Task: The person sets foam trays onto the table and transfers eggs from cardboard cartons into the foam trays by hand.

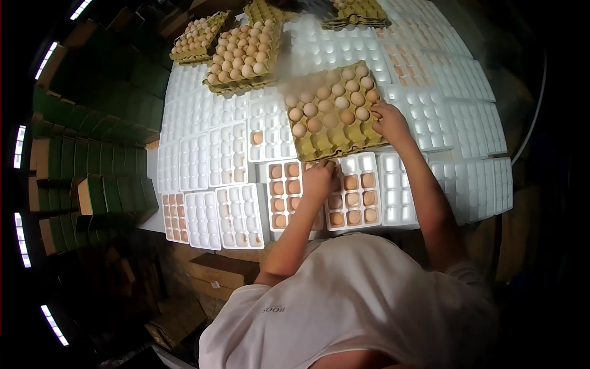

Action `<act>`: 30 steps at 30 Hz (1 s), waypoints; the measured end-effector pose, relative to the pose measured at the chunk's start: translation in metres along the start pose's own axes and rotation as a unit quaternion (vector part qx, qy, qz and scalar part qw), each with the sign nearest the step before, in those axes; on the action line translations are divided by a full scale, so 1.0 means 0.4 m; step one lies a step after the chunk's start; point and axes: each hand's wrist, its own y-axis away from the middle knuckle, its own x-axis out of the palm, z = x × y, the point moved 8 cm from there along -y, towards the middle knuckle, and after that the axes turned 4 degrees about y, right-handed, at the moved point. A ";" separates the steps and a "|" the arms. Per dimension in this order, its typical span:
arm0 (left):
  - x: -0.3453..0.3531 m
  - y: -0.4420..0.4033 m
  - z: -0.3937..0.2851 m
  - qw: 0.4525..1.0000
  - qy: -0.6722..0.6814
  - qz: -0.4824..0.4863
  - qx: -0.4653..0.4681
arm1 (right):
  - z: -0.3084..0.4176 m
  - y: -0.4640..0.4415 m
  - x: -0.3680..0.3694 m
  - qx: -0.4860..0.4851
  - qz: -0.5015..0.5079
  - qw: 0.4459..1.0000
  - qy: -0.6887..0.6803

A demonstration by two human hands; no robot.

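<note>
A yellow-green pulp egg tray (pixel 335 140) rests tilted on the white foam trays, with several rows of brown eggs (pixel 338 90) in it and bare cups along its near side. My right hand (pixel 391 124) is at its right edge, fingers curled over the end of the nearest egg row; what they hold is hidden. Below the pulp tray, my left hand (pixel 322 179) bends closed over a partly filled foam egg tray (pixel 340 164), its fingertips hidden. Eggs fill the lower cups there. To the left, another foam egg tray (pixel 285 195) holds two columns of eggs.
Many white foam trays (pixel 230 154) cover the table, a few with eggs. Stacked pulp trays of eggs (pixel 243 55) stand at the far left, and more pulp trays (pixel 353 15) at the back. Green-sided cardboard boxes (pixel 104 197) line the left side. A carton (pixel 221 270) sits below the table edge.
</note>
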 end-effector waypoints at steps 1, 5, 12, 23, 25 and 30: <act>-0.032 -0.013 -0.011 0.999 0.009 -0.026 0.018 | 0.011 0.000 -0.006 -0.019 -0.001 1.000 0.018; -0.173 -0.139 -0.040 0.974 -0.025 -0.205 0.095 | 0.033 0.003 -0.041 0.007 0.019 0.995 0.096; -0.157 -0.253 0.081 0.994 -0.043 -0.092 -0.045 | 0.014 -0.001 -0.067 -0.014 -0.057 0.998 0.010; -0.190 -0.193 0.052 0.978 -0.007 -0.205 0.033 | 0.111 0.364 0.064 0.014 -0.086 0.995 -0.058; -0.225 -0.139 -0.002 0.965 0.084 -0.231 0.094 | 0.085 0.409 0.063 0.058 -0.130 0.986 -0.082; 0.037 -0.019 -0.103 0.981 0.097 -0.041 0.160 | 0.014 0.537 0.058 0.084 -0.111 0.984 -0.109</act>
